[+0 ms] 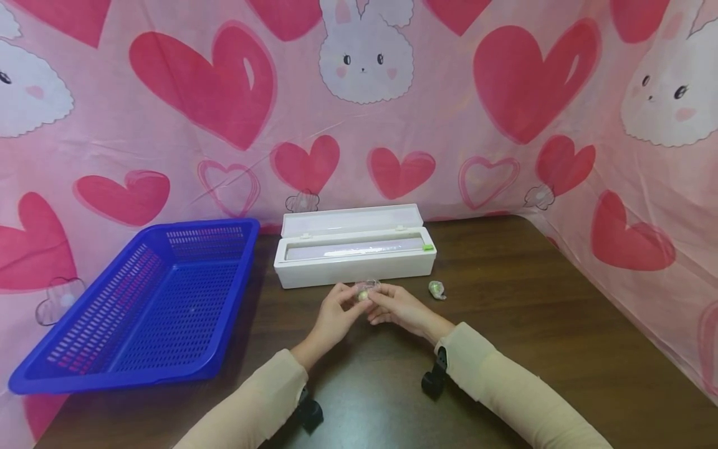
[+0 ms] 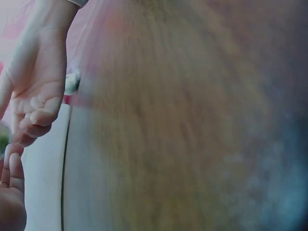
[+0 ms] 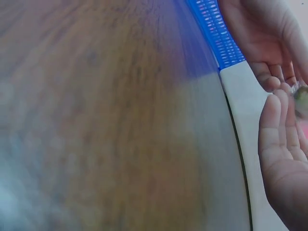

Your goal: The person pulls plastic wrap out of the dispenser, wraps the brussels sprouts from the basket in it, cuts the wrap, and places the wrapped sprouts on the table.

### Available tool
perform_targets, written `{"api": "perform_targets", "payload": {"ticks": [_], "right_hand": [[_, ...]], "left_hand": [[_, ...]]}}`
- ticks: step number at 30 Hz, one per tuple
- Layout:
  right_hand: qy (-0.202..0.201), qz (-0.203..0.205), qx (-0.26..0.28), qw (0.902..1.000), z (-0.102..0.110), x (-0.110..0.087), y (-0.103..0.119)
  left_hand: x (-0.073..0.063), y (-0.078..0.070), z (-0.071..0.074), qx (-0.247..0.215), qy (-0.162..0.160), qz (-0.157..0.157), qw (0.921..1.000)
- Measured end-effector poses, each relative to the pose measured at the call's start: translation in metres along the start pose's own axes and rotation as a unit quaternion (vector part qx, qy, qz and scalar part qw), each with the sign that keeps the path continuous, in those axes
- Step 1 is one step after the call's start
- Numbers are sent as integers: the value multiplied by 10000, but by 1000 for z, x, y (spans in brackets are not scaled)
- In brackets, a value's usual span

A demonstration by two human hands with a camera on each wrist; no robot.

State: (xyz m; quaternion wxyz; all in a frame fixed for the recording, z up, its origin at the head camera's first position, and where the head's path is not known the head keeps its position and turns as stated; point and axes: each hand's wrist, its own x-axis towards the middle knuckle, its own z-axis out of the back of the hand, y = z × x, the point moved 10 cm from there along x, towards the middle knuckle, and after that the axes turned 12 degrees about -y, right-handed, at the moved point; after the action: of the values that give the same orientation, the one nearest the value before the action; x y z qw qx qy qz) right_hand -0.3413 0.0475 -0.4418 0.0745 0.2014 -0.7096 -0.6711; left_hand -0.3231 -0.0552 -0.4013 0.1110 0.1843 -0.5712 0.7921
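Note:
A small green round item in crinkled clear plastic film (image 1: 366, 292) is between my two hands, just in front of a long white box. My left hand (image 1: 332, 318) pinches it from the left with thumb and fingers. From the other side my right hand (image 1: 405, 310) pinches the film, fingertips almost meeting the left ones. The left wrist view catches part of the green item (image 2: 4, 139) at its edge; the right wrist view shows it (image 3: 301, 98) beyond the fingers. What exactly lies inside the film is too small to tell.
The white box (image 1: 353, 272) stands with its lid (image 1: 353, 221) raised, a pale roll inside and a green tab at its right. A second film-wrapped green item (image 1: 436, 289) lies right of my hands. At left is a blue plastic basket (image 1: 230, 299) on the brown table (image 1: 538, 349).

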Motion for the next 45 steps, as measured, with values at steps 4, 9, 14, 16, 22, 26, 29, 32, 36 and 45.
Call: {"api": "perform_targets", "payload": {"ticks": [4, 9, 14, 16, 22, 26, 29, 32, 36, 45], "right_hand": [[117, 51, 144, 9998, -3, -1, 2], [368, 285, 264, 9986, -7, -2, 7], [413, 450, 205, 9979, -8, -2, 8], [400, 457, 192, 9980, -8, -2, 8], [387, 401, 269, 9981, -7, -3, 7], [422, 342, 233, 9983, -7, -4, 6], [485, 288, 230, 9981, -7, -4, 4], [496, 265, 234, 9981, -7, -4, 3], [383, 286, 213, 9986, -7, -3, 2], [25, 462, 208, 9987, -3, -1, 5]], "left_hand": [[-1, -10, 4, -222, -82, -91, 9997], [-3, -34, 13, -199, -199, -163, 9995], [-4, -40, 16, -159, -160, -14, 9997], [-3, -39, 15, -200, -131, 30, 9997], [-1, -18, 8, -727, 75, 365, 9967], [0, 7, 0, -1126, 160, 737, 9908], [1, 10, -1, -1202, 186, 806, 9893], [1, 8, -1, -1299, 212, 761, 9884], [1, 7, -1, -1271, 255, 668, 9893], [0, 16, 4, -1237, -39, 1007, 9872]]}}
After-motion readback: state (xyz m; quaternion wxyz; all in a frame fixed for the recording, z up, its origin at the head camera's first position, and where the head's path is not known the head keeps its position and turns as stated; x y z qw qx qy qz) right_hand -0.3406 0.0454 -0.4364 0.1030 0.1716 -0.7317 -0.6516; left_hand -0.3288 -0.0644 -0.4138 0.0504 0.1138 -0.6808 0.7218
